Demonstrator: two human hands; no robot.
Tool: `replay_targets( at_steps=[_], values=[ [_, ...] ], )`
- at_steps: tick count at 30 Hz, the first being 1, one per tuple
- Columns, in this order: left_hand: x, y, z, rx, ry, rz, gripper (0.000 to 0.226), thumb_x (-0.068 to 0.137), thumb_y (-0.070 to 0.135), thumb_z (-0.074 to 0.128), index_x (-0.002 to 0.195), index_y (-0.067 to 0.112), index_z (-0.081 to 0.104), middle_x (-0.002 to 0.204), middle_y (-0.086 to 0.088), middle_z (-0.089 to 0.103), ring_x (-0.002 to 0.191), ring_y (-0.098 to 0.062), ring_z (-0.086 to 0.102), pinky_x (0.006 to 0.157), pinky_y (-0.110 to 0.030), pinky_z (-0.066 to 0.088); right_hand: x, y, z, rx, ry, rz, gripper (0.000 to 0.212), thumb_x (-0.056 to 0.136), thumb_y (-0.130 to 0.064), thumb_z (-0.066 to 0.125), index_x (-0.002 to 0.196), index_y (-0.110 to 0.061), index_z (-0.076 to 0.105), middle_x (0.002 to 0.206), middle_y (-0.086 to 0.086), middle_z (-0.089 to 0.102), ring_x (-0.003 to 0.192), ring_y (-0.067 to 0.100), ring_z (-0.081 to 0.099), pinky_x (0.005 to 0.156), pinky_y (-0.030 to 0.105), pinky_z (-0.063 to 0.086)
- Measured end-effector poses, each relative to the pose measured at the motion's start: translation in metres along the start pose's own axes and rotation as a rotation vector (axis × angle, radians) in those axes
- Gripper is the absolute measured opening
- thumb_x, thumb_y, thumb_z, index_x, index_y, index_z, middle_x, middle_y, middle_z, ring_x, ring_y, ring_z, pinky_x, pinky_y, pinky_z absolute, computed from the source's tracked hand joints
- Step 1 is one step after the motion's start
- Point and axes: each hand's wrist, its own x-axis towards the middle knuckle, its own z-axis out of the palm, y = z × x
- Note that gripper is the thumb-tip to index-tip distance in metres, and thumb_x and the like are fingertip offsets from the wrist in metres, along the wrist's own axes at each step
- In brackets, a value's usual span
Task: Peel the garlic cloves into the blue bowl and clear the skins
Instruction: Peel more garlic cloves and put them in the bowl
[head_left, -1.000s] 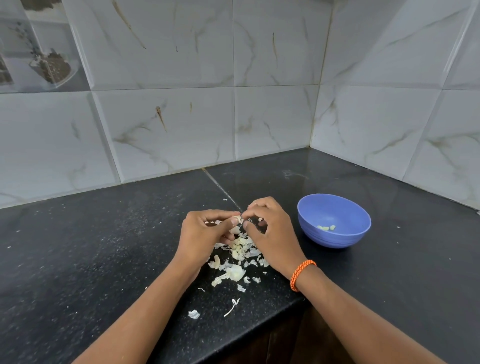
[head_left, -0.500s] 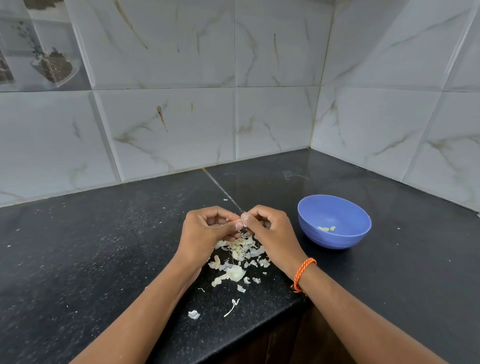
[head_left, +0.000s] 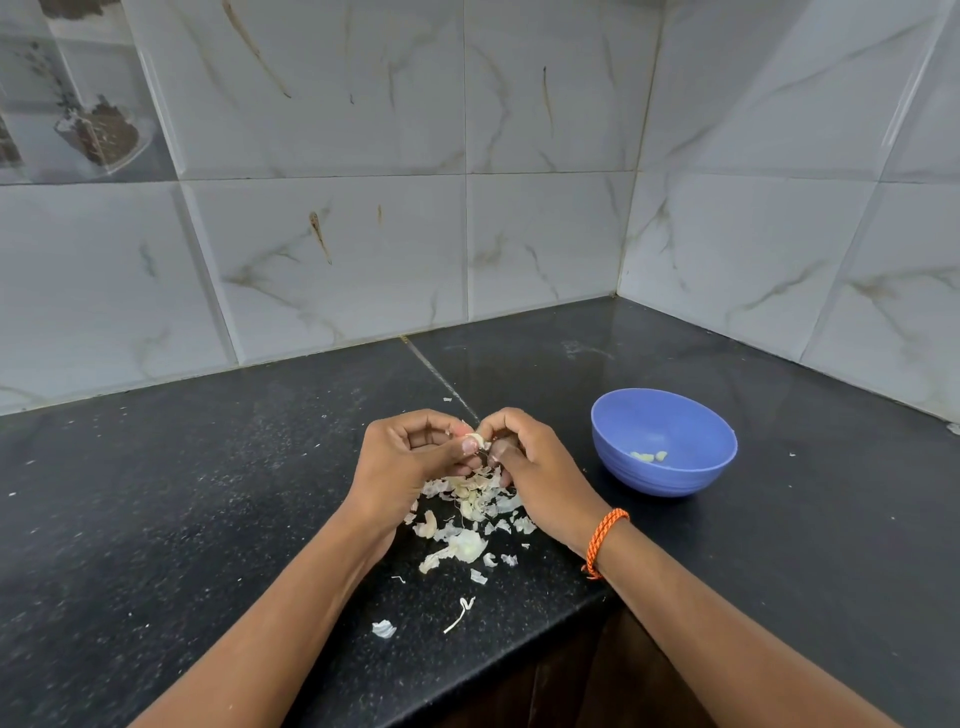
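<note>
Both grips, left hand (head_left: 402, 457) and right hand (head_left: 535, 467), pinch one garlic clove (head_left: 477, 439), mostly hidden by fingertips.

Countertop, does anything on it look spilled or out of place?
Garlic skins lie scattered on the black counter below both hands, with stray bits near the front edge. That mess fits the peeling. The blue bowl stands upright.

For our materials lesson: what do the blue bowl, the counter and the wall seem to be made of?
Blue bowl: likely plastic, matte, with moulded ridges near the base. Counter: probably polished dark stone, speckled and reflective. Wall: glossy marble-look ceramic tiles with visible grout lines.
</note>
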Motion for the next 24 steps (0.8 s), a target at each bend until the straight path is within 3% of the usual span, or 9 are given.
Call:
replay_targets(
  at_steps=[5, 9, 13, 15, 19, 24],
  values=[
    [0.0018, 0.0005, -0.0025, 0.004, 0.059, 0.018, 0.019, 0.086, 0.003, 0.087, 0.099, -0.006, 0.076, 0.089, -0.028, 0.078, 0.087, -0.044, 0.080, 0.082, -0.040, 0.069, -0.0005, 0.0003, -0.0016, 0.021, 0.079, -0.078, 0.032, 0.100, 0.007, 0.054, 0.100, -0.017, 0.075, 0.118, -0.006, 0.059, 0.091, 0.004, 0.061, 0.077, 0.022, 0.051],
    [0.0024, 0.0005, -0.0007, 0.059, 0.106, 0.038, 0.013, 0.087, 0.003, 0.086, 0.095, -0.004, 0.079, 0.084, -0.025, 0.079, 0.083, -0.043, 0.081, 0.085, -0.050, 0.068, -0.0023, 0.0005, 0.0026, -0.050, 0.181, -0.164, 0.018, 0.107, -0.022, 0.062, 0.101, -0.018, 0.078, 0.117, -0.007, 0.060, 0.109, 0.010, 0.062, 0.086, 0.021, 0.051],
    [0.0027, 0.0007, 0.0017, 0.087, 0.113, 0.044, 0.007, 0.089, 0.003, 0.085, 0.093, -0.001, 0.081, 0.084, -0.023, 0.080, 0.082, -0.041, 0.081, 0.086, -0.055, 0.066, -0.0009, 0.0025, 0.0023, -0.072, 0.270, -0.161, 0.016, 0.102, -0.024, 0.070, 0.093, -0.019, 0.082, 0.119, -0.010, 0.059, 0.116, 0.005, 0.060, 0.087, 0.020, 0.050],
    [0.0030, 0.0004, 0.0020, 0.099, 0.111, 0.045, 0.007, 0.090, 0.004, 0.085, 0.093, 0.000, 0.081, 0.084, -0.022, 0.080, 0.082, -0.040, 0.081, 0.086, -0.056, 0.066, -0.0011, 0.0023, 0.0005, -0.034, 0.284, -0.144, 0.008, 0.095, -0.020, 0.078, 0.091, -0.026, 0.083, 0.121, -0.012, 0.057, 0.117, 0.004, 0.059, 0.084, 0.024, 0.054],
    [0.0026, -0.0005, 0.0018, 0.113, 0.115, 0.052, 0.007, 0.090, 0.005, 0.085, 0.093, 0.001, 0.081, 0.083, -0.021, 0.080, 0.082, -0.039, 0.081, 0.086, -0.053, 0.067, -0.0016, 0.0009, 0.0004, 0.034, 0.257, -0.139, 0.025, 0.090, -0.010, 0.082, 0.100, -0.033, 0.081, 0.122, -0.011, 0.054, 0.104, 0.011, 0.063, 0.081, 0.035, 0.061],
    [0.0002, 0.0003, 0.0038, 0.101, 0.100, 0.060, 0.006, 0.090, 0.004, 0.085, 0.092, 0.001, 0.080, 0.084, -0.020, 0.080, 0.084, -0.038, 0.081, 0.085, -0.048, 0.067, -0.0006, 0.0005, 0.0066, 0.024, 0.245, -0.170, 0.007, 0.100, -0.025, 0.073, 0.098, -0.024, 0.080, 0.120, -0.008, 0.054, 0.121, 0.011, 0.058, 0.089, 0.029, 0.051]
  ],
)
